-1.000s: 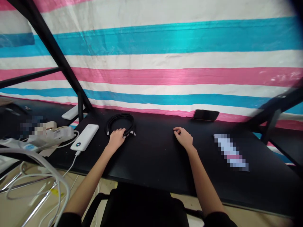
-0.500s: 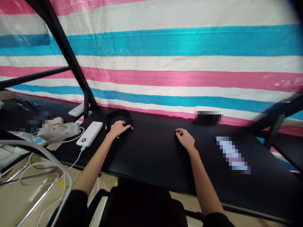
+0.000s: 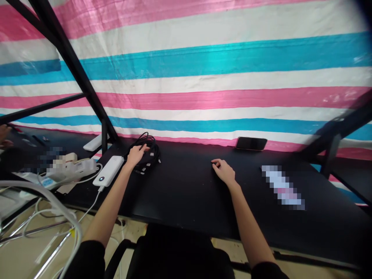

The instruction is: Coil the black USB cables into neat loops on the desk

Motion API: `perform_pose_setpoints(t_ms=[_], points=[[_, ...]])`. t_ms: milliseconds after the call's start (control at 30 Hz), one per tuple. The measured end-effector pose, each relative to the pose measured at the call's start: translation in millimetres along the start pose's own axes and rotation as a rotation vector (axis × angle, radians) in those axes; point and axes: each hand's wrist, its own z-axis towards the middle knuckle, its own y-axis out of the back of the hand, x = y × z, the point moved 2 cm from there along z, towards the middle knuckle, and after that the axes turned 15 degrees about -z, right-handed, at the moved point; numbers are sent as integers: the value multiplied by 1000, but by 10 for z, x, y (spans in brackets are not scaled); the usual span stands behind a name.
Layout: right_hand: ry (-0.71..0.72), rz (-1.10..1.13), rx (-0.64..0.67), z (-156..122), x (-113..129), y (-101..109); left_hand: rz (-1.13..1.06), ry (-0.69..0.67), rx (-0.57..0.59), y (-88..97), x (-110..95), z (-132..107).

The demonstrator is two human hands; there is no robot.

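My left hand (image 3: pixel 135 155) is closed around a coiled black cable (image 3: pixel 148 149) at the back left of the black table (image 3: pixel 188 193). The coil is tipped up off the surface, and its plug ends dangle below my fingers. A white power bank (image 3: pixel 108 171) lies just left of that hand, with a white cord running off the table edge. My right hand (image 3: pixel 223 170) rests on the table near the middle, fingers loosely curled, holding nothing. A dark phone (image 3: pixel 251 143) lies flat at the back, beyond my right hand.
A striped pink, blue and white tarp (image 3: pixel 203 77) hangs behind the table. Black frame bars (image 3: pixel 72 66) slant up at the left and right. A white power strip (image 3: pixel 72 168) and loose cables sit at the left. A black chair (image 3: pixel 174 255) is under the near edge.
My left hand has gone from resting on the flat coil to gripping it and lifting it up, so the loops now stand off the table. My right hand has hardly moved.
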Motion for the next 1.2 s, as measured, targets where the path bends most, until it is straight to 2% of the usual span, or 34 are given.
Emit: perform_pose_setpoints(t_ms=[100,333,567,767,833,1000,1100,1200], points=[[5,-1,-2,-7,-3,-7,6,-2,62,0,14,1],[7,3,-7,-28,6,0,162,-7,95,-114,35,-124],[23,22,-18,-24,-5,-16,205,-54,12,-59,-28,-131],[27,18,-15,-21,-13,-23,54,-79,-223,157,-142,-105],[28,17,-21,-21,-13,-24,-3,-105,-374,283,-196,-104],[22,14,-14,-30,-6,-16,-128,-248,-856,622,-409,-258],[13,7,0,-27,-5,-9,-186,-377,-969,757,-590,-440],[-43,21,24,-17,24,13,-389,-564,-990,808,-789,-642]])
